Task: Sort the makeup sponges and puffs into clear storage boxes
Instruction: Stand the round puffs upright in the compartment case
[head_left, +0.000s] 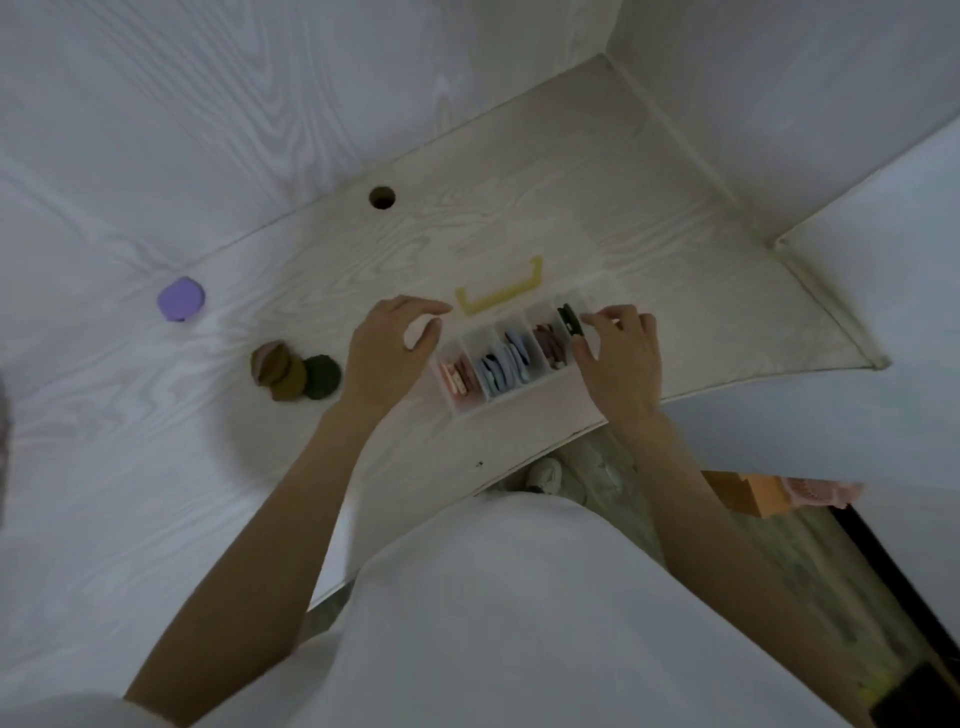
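Clear box (511, 392), yellow handle (498, 296), puffs filed by colour. Right hand (618, 358) pinches dark green puff (569, 319) over end compartment. Left hand (387, 348) curled, empty, at box corner.

A loose white garment (519, 623) is being worn, filling the frame toward 6 o'clock; both forearms are being left bare; left hand (387, 353) and right hand (618, 358) are ungloved.

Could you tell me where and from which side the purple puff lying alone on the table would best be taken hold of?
The purple puff lies flat on the table, apart from everything, well to the left of the left hand. Probably best to come from above and pinch across its rounded edge with thumb and fingers; its flat face gives nothing to grip.
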